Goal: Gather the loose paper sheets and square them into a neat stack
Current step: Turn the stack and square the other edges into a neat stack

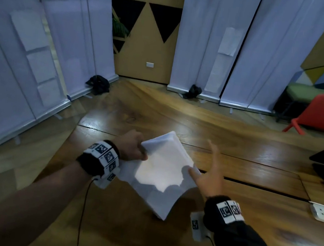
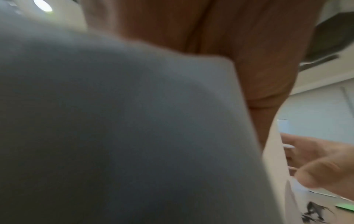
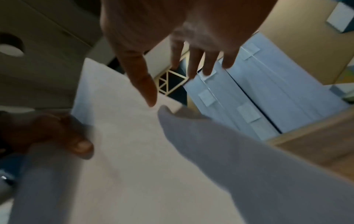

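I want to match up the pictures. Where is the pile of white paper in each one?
Head: the paper stack sits centre, between both hands.
Left wrist: it fills the left and middle, blurred.
Right wrist: it spreads across the lower middle.
Shared landmark: the left hand, gripping the stack's edge.

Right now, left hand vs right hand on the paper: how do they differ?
The left hand has a curled grip on the paper sheets' left edge; the right hand is splayed open with straight fingers. The left thumb presses on top; the right touches only with a fingertip at the right edge. Both wear marker wristbands.
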Action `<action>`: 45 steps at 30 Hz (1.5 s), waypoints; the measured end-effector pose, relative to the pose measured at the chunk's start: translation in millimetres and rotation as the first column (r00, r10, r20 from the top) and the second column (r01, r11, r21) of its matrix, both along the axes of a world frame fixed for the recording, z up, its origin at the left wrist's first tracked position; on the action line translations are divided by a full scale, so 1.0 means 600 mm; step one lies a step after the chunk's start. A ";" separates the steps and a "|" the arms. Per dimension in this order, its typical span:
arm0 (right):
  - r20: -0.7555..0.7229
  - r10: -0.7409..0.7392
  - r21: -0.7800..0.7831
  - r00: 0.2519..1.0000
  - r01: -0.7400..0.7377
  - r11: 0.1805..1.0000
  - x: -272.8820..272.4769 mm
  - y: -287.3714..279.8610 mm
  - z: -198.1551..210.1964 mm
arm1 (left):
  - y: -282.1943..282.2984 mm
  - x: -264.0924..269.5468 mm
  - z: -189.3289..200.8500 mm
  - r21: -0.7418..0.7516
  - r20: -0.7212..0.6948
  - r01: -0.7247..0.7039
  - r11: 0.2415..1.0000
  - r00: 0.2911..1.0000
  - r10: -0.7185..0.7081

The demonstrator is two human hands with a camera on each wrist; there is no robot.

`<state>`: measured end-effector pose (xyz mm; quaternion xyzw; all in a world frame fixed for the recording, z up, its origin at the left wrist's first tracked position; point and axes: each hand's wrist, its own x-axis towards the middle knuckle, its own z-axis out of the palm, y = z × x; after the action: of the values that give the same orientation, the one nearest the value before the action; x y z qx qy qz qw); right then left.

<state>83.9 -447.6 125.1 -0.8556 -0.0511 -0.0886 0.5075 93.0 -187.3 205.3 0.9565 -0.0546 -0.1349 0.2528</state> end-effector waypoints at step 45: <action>-0.254 -0.088 0.643 0.963 0.237 0.728 -0.010 0.054 -0.031 | -0.043 -0.046 -0.113 -0.898 -0.201 -0.365 0.245 0.836 0.510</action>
<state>78.0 -415.2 106.8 -0.6223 0.1123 -0.0563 0.7727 65.6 -213.3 137.4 0.6376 0.1326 0.0574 0.7567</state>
